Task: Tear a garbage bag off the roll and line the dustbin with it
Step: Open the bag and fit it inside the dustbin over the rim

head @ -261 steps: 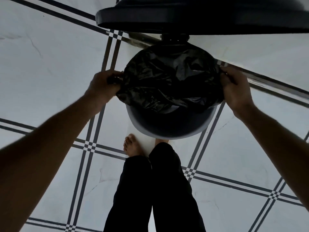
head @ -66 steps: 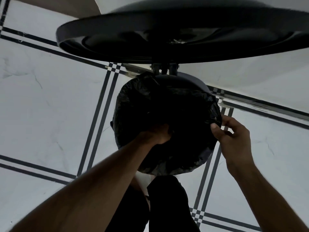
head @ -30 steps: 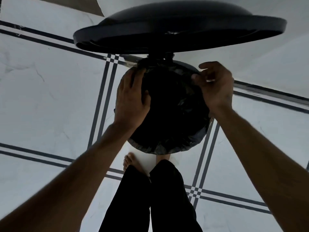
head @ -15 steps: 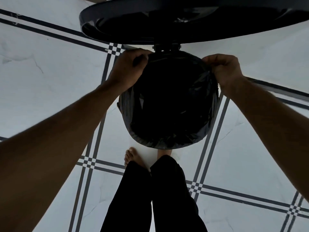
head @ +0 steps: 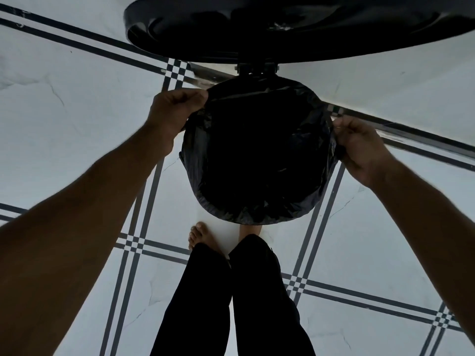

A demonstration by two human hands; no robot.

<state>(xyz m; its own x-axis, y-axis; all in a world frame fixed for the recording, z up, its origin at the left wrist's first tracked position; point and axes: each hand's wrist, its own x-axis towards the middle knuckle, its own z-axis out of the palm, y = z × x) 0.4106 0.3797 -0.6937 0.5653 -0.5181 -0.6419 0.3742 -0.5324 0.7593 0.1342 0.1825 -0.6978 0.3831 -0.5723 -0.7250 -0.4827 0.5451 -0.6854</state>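
A round dustbin stands on the floor in front of my feet, its body hidden under a black garbage bag [head: 257, 160] that fills the opening and folds down over the rim. The bin's black lid [head: 295, 24] stands raised behind it on a hinge. My left hand [head: 172, 111] pinches the bag's edge at the rim's upper left. My right hand [head: 359, 145] grips the bag's edge at the rim's right side. The roll is not in view.
White marble floor tiles [head: 77, 111] with dark double lines lie all around the bin. My legs in black trousers [head: 231, 304] and a bare foot [head: 201, 236] are just below the bin. A white wall [head: 385, 80] runs behind it.
My right hand has slid down from the rim's top right to its right side. My left hand stays at the upper left, still holding the bag's edge. The view has tilted slightly.
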